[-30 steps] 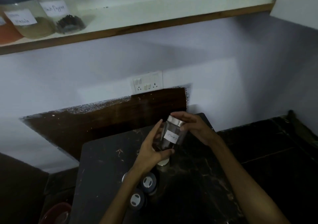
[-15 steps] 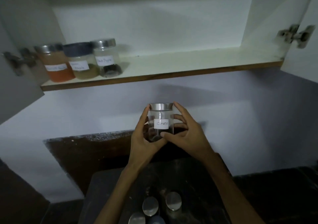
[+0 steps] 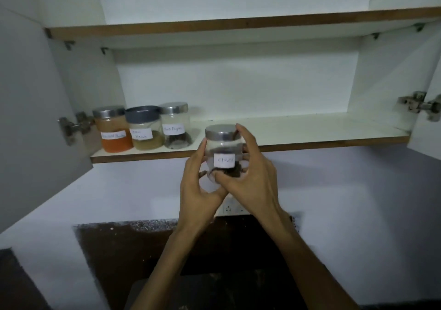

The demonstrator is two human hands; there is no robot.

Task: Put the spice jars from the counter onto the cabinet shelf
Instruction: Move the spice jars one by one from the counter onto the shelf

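Note:
I hold a clear cloves jar (image 3: pixel 223 150) with a silver lid and a white label in both hands, in front of the lower cabinet shelf (image 3: pixel 310 131) edge. My left hand (image 3: pixel 198 181) wraps its left side and my right hand (image 3: pixel 253 173) its right side and bottom. Three labelled jars stand at the shelf's left end: an orange-filled jar (image 3: pixel 113 129), a dark-lidded masala jar (image 3: pixel 145 128) and a black pepper jar (image 3: pixel 175 126). The held jar is just right of them, its base below shelf level.
Both cabinet doors hang open, the left door (image 3: pixel 28 119) and the right door (image 3: pixel 429 119), with metal hinges inside. An upper shelf (image 3: pixel 238 22) runs above. A wall socket (image 3: pixel 232 208) sits behind my wrists. The dark counter (image 3: pixel 191 293) lies below.
Both hands lifted the cloves jar from the counter up to the shelf edge. My view tilted upward, so the counter jars have left the frame and the whole cabinet shows.

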